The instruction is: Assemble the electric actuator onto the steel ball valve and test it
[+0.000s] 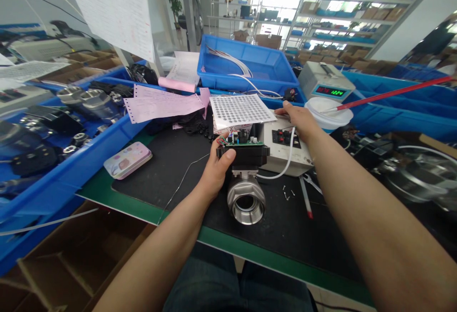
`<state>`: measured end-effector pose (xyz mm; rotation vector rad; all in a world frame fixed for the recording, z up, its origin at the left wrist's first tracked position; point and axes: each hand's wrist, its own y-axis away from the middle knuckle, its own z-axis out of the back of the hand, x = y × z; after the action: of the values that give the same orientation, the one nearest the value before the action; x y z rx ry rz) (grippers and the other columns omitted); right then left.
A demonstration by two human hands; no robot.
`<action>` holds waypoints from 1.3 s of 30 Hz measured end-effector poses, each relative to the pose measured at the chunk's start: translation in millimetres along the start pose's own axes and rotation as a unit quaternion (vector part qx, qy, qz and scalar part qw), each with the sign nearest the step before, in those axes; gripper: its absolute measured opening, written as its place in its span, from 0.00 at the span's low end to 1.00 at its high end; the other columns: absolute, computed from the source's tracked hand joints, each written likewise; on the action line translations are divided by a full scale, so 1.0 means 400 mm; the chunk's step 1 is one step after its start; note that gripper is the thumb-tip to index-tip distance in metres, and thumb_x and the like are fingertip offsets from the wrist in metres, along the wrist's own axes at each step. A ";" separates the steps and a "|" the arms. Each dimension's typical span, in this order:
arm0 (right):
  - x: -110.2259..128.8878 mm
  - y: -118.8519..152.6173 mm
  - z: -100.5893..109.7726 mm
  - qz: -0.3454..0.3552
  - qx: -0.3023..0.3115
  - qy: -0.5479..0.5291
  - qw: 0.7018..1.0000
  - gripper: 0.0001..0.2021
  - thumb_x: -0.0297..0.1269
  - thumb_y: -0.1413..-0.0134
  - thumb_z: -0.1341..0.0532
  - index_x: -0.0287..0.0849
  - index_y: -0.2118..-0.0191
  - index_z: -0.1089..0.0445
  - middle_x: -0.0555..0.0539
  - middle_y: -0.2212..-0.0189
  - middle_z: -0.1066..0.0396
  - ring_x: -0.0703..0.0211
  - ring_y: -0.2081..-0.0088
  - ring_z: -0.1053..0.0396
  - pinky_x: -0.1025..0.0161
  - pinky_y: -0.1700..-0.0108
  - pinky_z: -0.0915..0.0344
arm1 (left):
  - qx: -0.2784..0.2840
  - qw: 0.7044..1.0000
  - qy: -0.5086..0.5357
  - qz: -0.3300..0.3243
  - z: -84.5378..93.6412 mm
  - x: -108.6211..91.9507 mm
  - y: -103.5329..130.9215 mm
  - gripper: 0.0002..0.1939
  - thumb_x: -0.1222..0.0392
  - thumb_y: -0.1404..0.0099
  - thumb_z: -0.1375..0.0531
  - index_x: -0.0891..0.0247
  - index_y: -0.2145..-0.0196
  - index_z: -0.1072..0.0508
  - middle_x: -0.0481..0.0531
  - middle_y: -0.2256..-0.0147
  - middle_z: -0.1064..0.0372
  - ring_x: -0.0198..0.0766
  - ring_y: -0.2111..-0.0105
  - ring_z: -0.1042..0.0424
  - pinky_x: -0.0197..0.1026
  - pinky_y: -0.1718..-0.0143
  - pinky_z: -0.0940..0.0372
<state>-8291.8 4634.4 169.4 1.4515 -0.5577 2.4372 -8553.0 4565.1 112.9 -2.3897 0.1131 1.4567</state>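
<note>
A motorised valve stands on the black mat: a steel threaded body (246,201) under a black housing (250,154) with an exposed green circuit board (238,139) on top. My left hand (216,166) grips the left side of the black housing, thumb on its front. My right hand (298,117) reaches further back and rests, fingers spread, on a white test box (282,147) with black terminal sockets, near a sheet of round stickers (240,109). A white cable (287,159) loops from the box toward the valve.
Blue bins of valve parts (71,112) line the left. Pink papers (162,104), a small tin (127,159), a blue tray (250,66), a digital meter (330,85), a white lidded tub (328,112), a red rod (389,94) and a red pen (306,198) surround the mat.
</note>
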 end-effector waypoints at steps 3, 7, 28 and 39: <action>-0.006 -0.003 0.000 0.007 -0.001 0.001 1.000 0.22 0.55 0.45 0.45 0.42 0.70 0.24 0.44 0.64 0.25 0.51 0.61 0.29 0.54 0.54 0.35 | -0.002 1.000 -0.003 -0.003 0.000 0.000 0.000 0.32 0.41 0.45 0.39 0.56 0.46 0.39 0.52 0.43 0.40 0.48 0.40 0.46 0.48 0.38 0.54; -0.005 -0.003 0.001 0.005 0.000 0.008 1.000 0.22 0.56 0.45 0.46 0.42 0.69 0.24 0.44 0.64 0.25 0.50 0.62 0.29 0.53 0.54 0.35 | -0.002 1.000 -0.002 0.002 0.000 0.000 -0.002 0.34 0.41 0.46 0.38 0.56 0.46 0.39 0.53 0.43 0.40 0.50 0.40 0.46 0.50 0.38 0.54; -0.002 0.002 0.002 0.023 -0.001 0.014 1.000 0.25 0.60 0.48 0.45 0.42 0.71 0.24 0.44 0.66 0.24 0.50 0.61 0.29 0.53 0.54 0.35 | -0.010 1.000 -0.008 0.005 -0.001 0.000 -0.005 0.33 0.40 0.47 0.38 0.55 0.47 0.38 0.51 0.42 0.40 0.50 0.39 0.47 0.50 0.38 0.54; 0.000 0.000 0.000 0.015 0.008 0.099 0.995 0.26 0.56 0.41 0.51 0.42 0.62 0.24 0.46 0.63 0.24 0.56 0.67 0.29 0.59 0.59 0.33 | -0.022 0.999 0.018 0.015 -0.008 -0.010 0.001 0.34 0.42 0.48 0.37 0.56 0.47 0.38 0.53 0.44 0.39 0.49 0.40 0.45 0.49 0.38 0.55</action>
<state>-8291.6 4634.4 169.3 1.1951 -0.5210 2.5757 -8552.3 4563.3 117.8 -2.4603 0.1286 1.4428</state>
